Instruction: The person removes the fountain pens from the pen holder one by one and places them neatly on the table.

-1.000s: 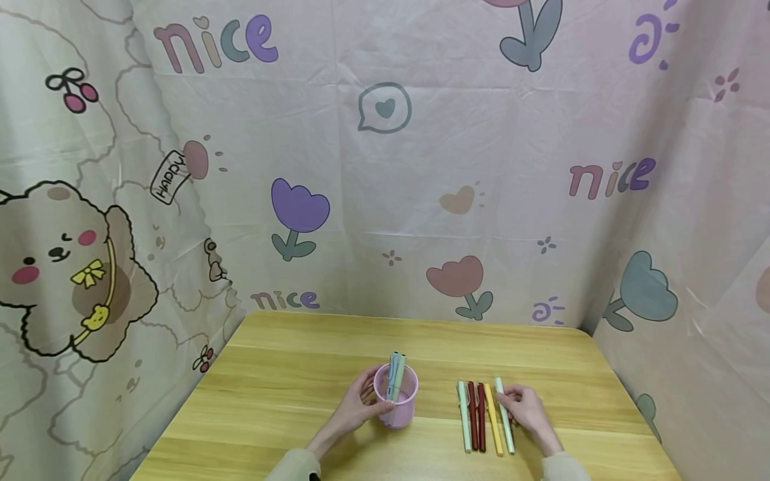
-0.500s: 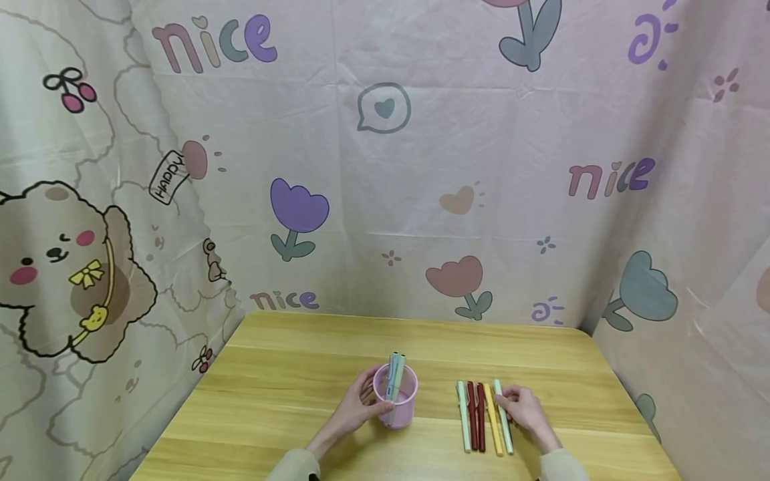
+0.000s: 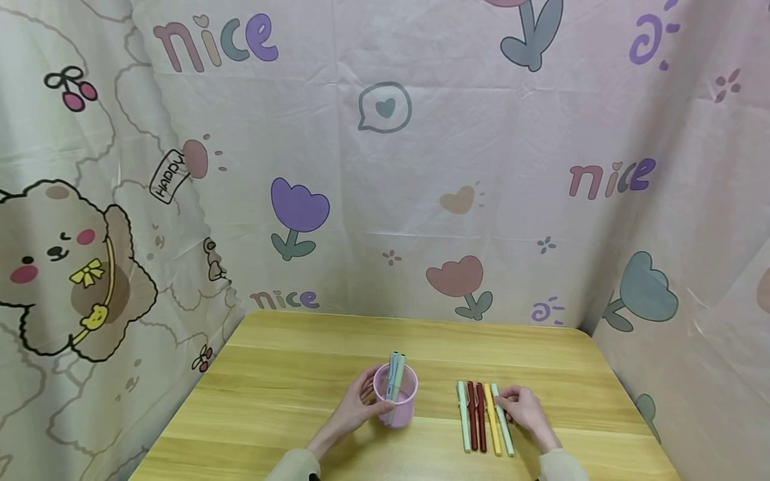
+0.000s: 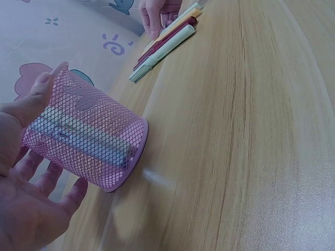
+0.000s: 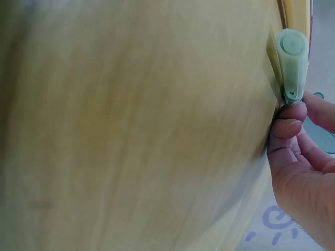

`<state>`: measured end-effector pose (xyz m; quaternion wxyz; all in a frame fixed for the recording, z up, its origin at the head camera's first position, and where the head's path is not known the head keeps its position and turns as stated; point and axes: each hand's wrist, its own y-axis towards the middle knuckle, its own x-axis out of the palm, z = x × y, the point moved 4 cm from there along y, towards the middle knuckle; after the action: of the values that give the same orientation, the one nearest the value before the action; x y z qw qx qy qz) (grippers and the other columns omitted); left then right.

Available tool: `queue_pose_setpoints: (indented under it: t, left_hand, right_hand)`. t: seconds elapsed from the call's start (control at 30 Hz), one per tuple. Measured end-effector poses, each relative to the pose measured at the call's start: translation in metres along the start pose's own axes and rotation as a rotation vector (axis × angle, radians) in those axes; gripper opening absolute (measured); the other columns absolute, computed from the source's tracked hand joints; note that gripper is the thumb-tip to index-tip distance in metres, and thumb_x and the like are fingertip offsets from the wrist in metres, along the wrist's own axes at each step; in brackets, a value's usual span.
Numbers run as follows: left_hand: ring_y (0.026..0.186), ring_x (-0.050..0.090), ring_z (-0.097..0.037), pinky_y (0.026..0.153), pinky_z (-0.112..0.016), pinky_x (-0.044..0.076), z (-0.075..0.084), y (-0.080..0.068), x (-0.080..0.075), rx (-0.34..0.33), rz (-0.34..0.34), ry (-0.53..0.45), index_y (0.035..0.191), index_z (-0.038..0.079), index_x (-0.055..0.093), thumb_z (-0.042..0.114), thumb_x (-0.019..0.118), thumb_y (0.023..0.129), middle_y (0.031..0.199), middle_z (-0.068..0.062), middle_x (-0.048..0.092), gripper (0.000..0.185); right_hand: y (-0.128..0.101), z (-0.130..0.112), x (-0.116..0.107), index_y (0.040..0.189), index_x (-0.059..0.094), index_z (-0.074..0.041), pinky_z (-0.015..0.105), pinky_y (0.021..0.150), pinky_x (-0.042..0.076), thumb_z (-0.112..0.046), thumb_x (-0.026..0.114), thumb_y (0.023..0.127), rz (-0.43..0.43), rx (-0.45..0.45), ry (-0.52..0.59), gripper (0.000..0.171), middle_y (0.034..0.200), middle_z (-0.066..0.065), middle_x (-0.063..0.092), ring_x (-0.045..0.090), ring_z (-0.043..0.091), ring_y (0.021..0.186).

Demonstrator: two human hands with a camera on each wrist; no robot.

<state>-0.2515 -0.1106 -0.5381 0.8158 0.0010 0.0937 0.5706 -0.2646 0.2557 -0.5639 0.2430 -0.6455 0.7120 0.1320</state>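
Observation:
A pink mesh cup (image 3: 397, 406) stands on the wooden table (image 3: 289, 374) with two pale pens (image 3: 395, 371) upright in it. My left hand (image 3: 368, 399) grips the cup from its left side; in the left wrist view the thumb (image 4: 44, 91) lies on the cup's (image 4: 89, 138) rim and the fingers curl under it. To the right lies a row of several pens (image 3: 481, 417): pale green, two dark red, yellow, pale green. My right hand (image 3: 510, 405) pinches the rightmost pale green pen (image 3: 500, 417), whose end (image 5: 292, 60) shows above the fingertips (image 5: 289, 117).
Printed fabric curtains (image 3: 385, 167) close in the table at the back and on both sides. The table's right edge (image 3: 625, 401) runs near the right hand. Bare wood lies behind the cup and the pens.
The rightmost pale green pen's far end has shifted slightly left, closer to the yellow pen, under my right hand. The left hand and the cup have stayed put.

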Motion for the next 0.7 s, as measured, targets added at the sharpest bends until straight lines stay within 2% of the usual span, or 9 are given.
queue_pose_setpoints:
  t: [0.37, 0.7]
  left_hand:
    - [0.146, 0.033, -0.053, 0.119, -0.067, 0.032, 0.0000, 0.0000, 0.0003, 0.004, 0.001, 0.002, 0.154, 0.001, 0.031, 0.016, 0.078, 0.087, 0.158, -0.030, 0.034, 0.083]
    - [0.146, 0.033, -0.053, 0.119, -0.067, 0.031, -0.0004, 0.0002, 0.0009, 0.011, 0.002, -0.005, 0.153, 0.001, 0.032, 0.015, 0.078, 0.087, 0.158, -0.030, 0.035, 0.082]
  right_hand:
    - [0.0012, 0.0020, 0.0000, 0.100, 0.065, 0.008, 0.021, 0.049, 0.048, -0.007, 0.066, 0.091, 0.011, -0.021, -0.048, 0.017, 0.075, 0.007, 0.063, 0.056, 0.014, 0.061]
    - [0.0017, 0.0017, 0.0005, 0.101, 0.065, 0.008, 0.020, 0.048, 0.046, -0.006, 0.065, 0.091, 0.003, -0.033, -0.049, 0.017, 0.073, 0.006, 0.060, 0.054, 0.015, 0.060]
